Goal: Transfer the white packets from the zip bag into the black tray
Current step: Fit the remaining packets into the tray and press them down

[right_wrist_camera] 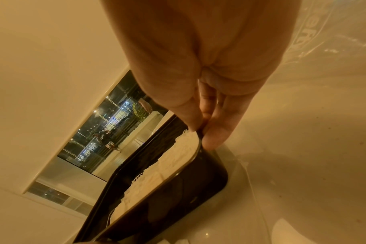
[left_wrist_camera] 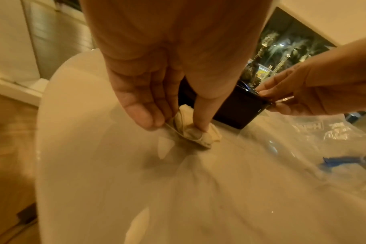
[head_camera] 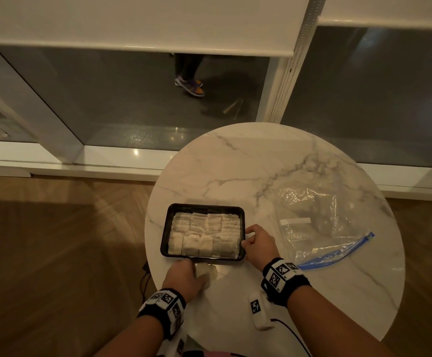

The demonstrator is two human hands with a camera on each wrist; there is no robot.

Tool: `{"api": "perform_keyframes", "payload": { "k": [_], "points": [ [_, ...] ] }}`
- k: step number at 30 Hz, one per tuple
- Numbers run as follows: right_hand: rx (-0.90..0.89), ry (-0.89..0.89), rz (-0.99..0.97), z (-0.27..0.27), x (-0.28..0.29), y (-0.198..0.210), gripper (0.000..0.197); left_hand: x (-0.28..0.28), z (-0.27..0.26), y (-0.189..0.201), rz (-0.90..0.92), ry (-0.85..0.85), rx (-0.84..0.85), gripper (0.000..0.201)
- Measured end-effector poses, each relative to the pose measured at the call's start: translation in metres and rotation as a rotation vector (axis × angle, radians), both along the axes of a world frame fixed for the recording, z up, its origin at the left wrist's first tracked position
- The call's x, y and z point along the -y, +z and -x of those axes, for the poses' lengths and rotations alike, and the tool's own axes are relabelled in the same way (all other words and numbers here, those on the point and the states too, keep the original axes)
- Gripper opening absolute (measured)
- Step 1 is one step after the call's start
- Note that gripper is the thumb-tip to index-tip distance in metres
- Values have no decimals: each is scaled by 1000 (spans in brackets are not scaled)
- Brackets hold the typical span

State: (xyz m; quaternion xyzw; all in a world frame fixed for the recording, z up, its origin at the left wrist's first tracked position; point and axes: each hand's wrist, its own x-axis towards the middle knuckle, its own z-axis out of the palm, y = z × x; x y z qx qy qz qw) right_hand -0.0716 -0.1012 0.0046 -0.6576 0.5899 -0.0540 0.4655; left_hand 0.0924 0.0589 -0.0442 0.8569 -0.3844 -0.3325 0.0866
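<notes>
My left hand [left_wrist_camera: 157,79] pinches a small bunch of white packets [left_wrist_camera: 195,132] against the table [head_camera: 274,176], just in front of the tray's near edge. My right hand [head_camera: 257,243] grips the right rim of the black tray [right_wrist_camera: 201,175] between thumb and fingers. Tray packed with packets in rows. The zip bag [head_camera: 320,228] lies flat to the right, blue zip nearest me.

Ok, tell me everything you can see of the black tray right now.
The black tray is a shallow rectangle with rounded corners, glossy like thin plastic, sitting flat on the marble table near its front-left edge. White packets cover its floor in rows. The right hand pinches its right rim. The left hand holds more packets just outside its near edge.
</notes>
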Motion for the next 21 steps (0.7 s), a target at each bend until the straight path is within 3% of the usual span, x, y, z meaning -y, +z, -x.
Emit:
{"api": "perform_keyframes", "payload": {
  "k": [7,14,21],
  "points": [
    [9,6,1,0,-1,3,20,4,-4,-4,-79,15,-27,35],
    [18,-4,-6,-1,-1,1,22,-5,-8,8,8,-1,-86,9],
    [-33,37,30,1,1,11,30,-10,-9,50,176,-42,-185,12]
  ]
}}
